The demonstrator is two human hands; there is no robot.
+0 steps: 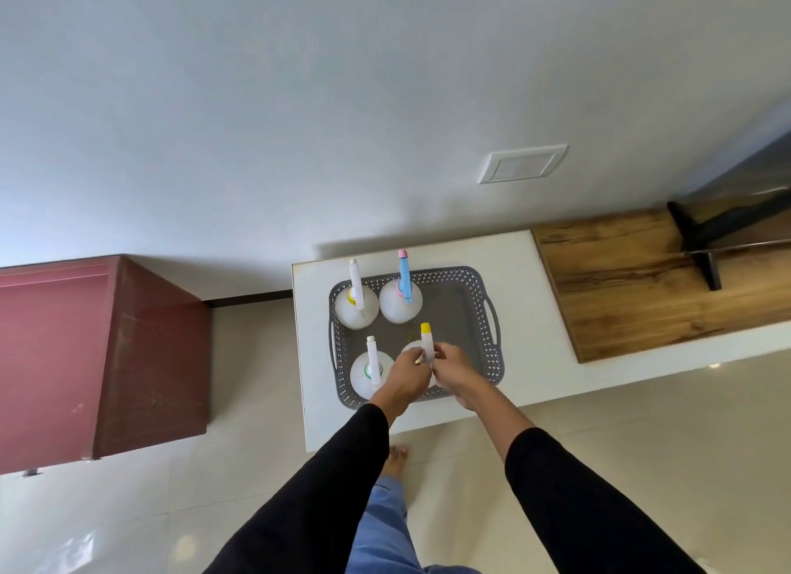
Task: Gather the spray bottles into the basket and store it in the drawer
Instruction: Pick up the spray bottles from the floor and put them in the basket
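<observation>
At nine o'clock in the view, a dark red cabinet stands against the pale wall, apart from the white counter at the centre. On that counter sits the grey perforated basket, a handle on each short side. Four spray bottles stand upright inside it, filling its left half. At the basket's ten o'clock corner is the bottle with the white sprayer and yellow collar; just beside it, toward twelve o'clock, is the bottle with the blue and pink sprayer. At seven o'clock in the basket stands the bottle with the white sprayer and green collar.

Next to it, near the basket's six o'clock edge, is the bottle with the yellow-tipped sprayer, and both hands meet on it. The left hand, in a black sleeve, has its fingers curled closed around the sprayer's neck from the left. The right hand pinches the same sprayer from the right; its body is mostly hidden under the two hands. The basket's right half is bare grey floor.

At three o'clock, a wood-grain top adjoins the counter, with a black stand foot on it. A white wall plate is at one o'clock.
</observation>
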